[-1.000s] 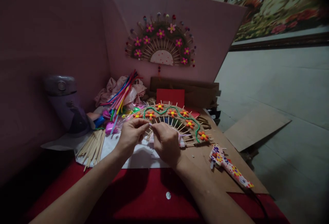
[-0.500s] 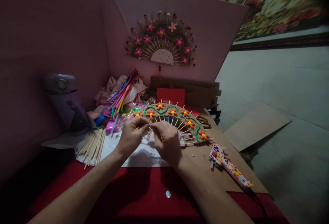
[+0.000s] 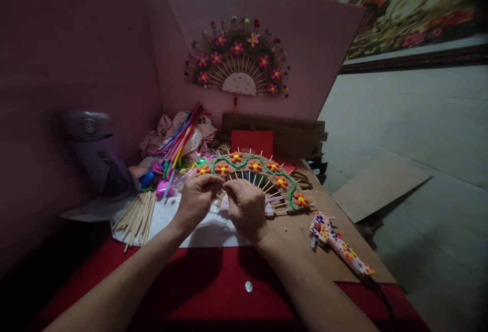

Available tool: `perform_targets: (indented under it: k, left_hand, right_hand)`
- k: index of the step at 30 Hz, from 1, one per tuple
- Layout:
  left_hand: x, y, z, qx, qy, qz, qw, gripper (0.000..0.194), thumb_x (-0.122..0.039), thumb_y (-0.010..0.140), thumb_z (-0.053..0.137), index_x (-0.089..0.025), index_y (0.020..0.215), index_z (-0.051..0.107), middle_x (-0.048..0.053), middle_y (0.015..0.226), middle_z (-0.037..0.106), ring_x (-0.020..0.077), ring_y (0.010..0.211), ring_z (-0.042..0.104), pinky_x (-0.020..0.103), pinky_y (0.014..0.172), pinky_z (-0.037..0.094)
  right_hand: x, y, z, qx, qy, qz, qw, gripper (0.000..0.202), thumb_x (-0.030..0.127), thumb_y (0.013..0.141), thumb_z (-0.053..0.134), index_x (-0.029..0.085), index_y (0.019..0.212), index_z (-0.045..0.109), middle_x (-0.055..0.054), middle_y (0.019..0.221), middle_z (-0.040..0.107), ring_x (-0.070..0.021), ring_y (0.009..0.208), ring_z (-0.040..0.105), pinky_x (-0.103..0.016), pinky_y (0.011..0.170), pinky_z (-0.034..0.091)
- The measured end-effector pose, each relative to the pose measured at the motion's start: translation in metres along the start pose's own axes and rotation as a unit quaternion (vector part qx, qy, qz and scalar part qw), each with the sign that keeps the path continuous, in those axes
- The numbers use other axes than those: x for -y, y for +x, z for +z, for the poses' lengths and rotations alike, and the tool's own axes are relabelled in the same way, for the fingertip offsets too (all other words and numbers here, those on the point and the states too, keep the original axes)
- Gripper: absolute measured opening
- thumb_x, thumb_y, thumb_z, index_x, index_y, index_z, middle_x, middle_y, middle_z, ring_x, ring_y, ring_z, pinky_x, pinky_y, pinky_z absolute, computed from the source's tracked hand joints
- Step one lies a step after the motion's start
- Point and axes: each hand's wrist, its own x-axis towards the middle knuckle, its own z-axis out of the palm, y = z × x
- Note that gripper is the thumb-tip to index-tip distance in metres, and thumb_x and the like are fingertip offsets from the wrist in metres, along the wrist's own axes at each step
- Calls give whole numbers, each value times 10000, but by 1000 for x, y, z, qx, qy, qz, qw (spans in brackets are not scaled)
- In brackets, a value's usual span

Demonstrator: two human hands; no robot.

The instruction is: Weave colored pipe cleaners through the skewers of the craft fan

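In front of a fan-shaped craft of twine and sticks (image 3: 282,169), both hands meet with their fingertips nearly together. My left hand (image 3: 196,197) is closed in a pinch, and my right hand (image 3: 247,205) pinches close beside it. Whatever lies between the fingertips is too small to make out. Orange flowers with yellow centres and a wavy green strand decorate the craft. A light purple strip (image 3: 275,199) shows just right of my right hand, over the craft's lower part.
Thin sticks (image 3: 138,215) lie at left near a purple bottle (image 3: 95,154). Coloured strips (image 3: 182,139) rise behind them. A flower-patterned glue gun (image 3: 341,245) with a cord lies on cardboard (image 3: 320,255) at right. A finished fan (image 3: 238,60) hangs on the pink board.
The view has shifted very slightly. Both hands stay in nearly the same place, with their fingertips a little rearranged.
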Motion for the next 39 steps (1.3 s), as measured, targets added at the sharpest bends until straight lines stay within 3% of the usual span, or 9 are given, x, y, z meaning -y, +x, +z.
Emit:
perform_targets:
  k: [3, 6, 9, 12, 22, 26, 30, 34, 39]
  left_hand:
    - [0, 0, -5, 9, 171, 169, 971, 119, -136, 730, 549, -167, 712, 663, 18, 649, 639, 123, 592, 547, 238, 583, 408]
    - [-1, -1, -7, 21, 241, 225, 944, 141, -117, 754, 512, -166, 700, 633, 28, 678, 639, 140, 642, 559, 256, 623, 407]
    - [-1, -1, -6, 33, 191, 160, 968, 91, -129, 730, 534, -166, 661, 579, -2, 605, 580, 122, 562, 527, 239, 541, 398]
    - [0, -1, -3, 48, 33, 4, 998, 79, -208, 725, 559, -169, 663, 531, -49, 493, 492, 91, 374, 443, 212, 368, 337]
    - [-5, -3, 7, 14, -275, -178, 945, 261, -238, 526, 753, -133, 589, 523, -40, 484, 509, 46, 358, 407, 157, 317, 301]
    - [0, -1, 7, 3, -209, -142, 967, 188, -248, 586, 717, -138, 654, 580, -48, 468, 502, 57, 344, 397, 180, 330, 311]
    - [3, -1, 2, 5, -9, 10, 1000, 50, -203, 690, 620, -162, 701, 648, -29, 486, 524, 86, 402, 439, 200, 393, 333]
    - [-2, -1, -2, 1, 126, 125, 984, 92, -115, 670, 607, -176, 619, 653, 4, 578, 589, 106, 555, 505, 201, 527, 374]
    - [-2, 0, -1, 29, -24, -41, 998, 104, -227, 676, 620, -162, 615, 566, -44, 433, 478, 80, 338, 396, 195, 335, 295]
  right_hand:
    - [-2, 1, -3, 5, -24, -19, 1000, 138, 154, 853, 448, 179, 836, 582, -41, 754, 593, -177, 756, 525, -276, 666, 359]
    - [-4, 1, -3, 2, -25, -31, 999, 142, 153, 854, 444, 172, 833, 582, -44, 746, 584, -177, 746, 515, -280, 667, 362]
    - [-4, 1, -3, -10, -5, -29, 1000, 146, 171, 865, 438, 167, 808, 573, -47, 740, 574, -179, 737, 506, -286, 669, 370]
    - [-2, 1, -1, -11, 23, -29, 999, 153, 154, 862, 430, 168, 793, 566, -44, 733, 568, -173, 727, 508, -284, 668, 378]
    - [-1, -4, 11, -6, 44, -41, 998, 170, 109, 839, 406, 154, 845, 570, -51, 742, 584, -170, 710, 535, -277, 649, 394]
    - [-6, -2, 10, -16, 32, -13, 999, 146, 106, 826, 427, 162, 844, 561, -44, 753, 601, -166, 713, 551, -268, 652, 396]
    - [-9, -1, 8, -7, 5, -12, 1000, 140, 105, 813, 441, 172, 842, 560, -41, 764, 598, -173, 729, 544, -272, 658, 381]
    - [-9, 1, 4, -6, 18, -24, 1000, 126, 114, 827, 444, 164, 820, 559, -44, 751, 584, -176, 725, 533, -278, 669, 384]
    - [-6, 2, 2, -9, 80, -17, 997, 123, 122, 844, 452, 163, 801, 560, -38, 751, 581, -154, 719, 533, -261, 678, 398]
